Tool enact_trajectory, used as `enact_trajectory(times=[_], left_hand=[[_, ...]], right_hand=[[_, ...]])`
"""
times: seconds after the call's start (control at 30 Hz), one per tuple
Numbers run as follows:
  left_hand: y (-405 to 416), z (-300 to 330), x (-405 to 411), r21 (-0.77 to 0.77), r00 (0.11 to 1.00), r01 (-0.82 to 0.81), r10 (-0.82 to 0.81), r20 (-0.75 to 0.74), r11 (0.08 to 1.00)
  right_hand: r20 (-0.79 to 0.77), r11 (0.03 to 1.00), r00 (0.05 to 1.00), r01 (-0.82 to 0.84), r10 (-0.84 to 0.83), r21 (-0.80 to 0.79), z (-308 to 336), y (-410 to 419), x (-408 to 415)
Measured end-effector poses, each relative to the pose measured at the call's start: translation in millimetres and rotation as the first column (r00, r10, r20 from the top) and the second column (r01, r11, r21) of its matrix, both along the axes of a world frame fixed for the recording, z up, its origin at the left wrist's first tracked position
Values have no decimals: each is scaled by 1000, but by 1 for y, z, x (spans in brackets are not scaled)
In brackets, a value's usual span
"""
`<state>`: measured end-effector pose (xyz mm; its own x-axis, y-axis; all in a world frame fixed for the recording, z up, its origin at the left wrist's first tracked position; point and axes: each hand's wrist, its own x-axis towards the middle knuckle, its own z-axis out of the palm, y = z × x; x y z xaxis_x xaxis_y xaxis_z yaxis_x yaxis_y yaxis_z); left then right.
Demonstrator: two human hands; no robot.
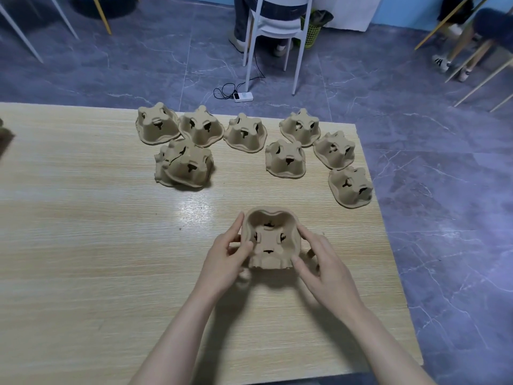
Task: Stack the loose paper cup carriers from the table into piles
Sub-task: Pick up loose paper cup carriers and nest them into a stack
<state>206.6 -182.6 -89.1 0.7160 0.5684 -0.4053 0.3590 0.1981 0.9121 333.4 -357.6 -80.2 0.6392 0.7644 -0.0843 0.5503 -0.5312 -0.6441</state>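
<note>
A brown pulp cup carrier is held just above the wooden table, tilted so its hollow side faces me. My left hand grips its left rim with thumb and fingers. My right hand holds its right side, the thumb at the lower right corner. Several more carriers lie upside down along the far edge, such as one carrier at the far left and another carrier near the right edge. A leaning pile of carriers sits left of centre.
The table's right edge runs close to the outermost carriers. Beyond the far edge stand a white chair with a seated person, a power strip on the tiled floor, and other table legs.
</note>
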Motion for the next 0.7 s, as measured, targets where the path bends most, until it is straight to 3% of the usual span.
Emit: enact_trajectory(times=[0.47, 0.57, 0.7], left_hand=[[42, 2, -35, 78, 966, -256, 252, 56, 964], [53, 0, -38, 67, 958, -285, 282, 57, 956], [64, -3, -38, 73, 966, -260, 258, 30, 963]], right_hand=[[-144, 986, 976, -158, 164, 56, 4, 80, -3], [-108, 981, 975, -192, 195, 38, 6, 97, 7], [-24, 996, 996, -84, 85, 24, 12, 122, 51]])
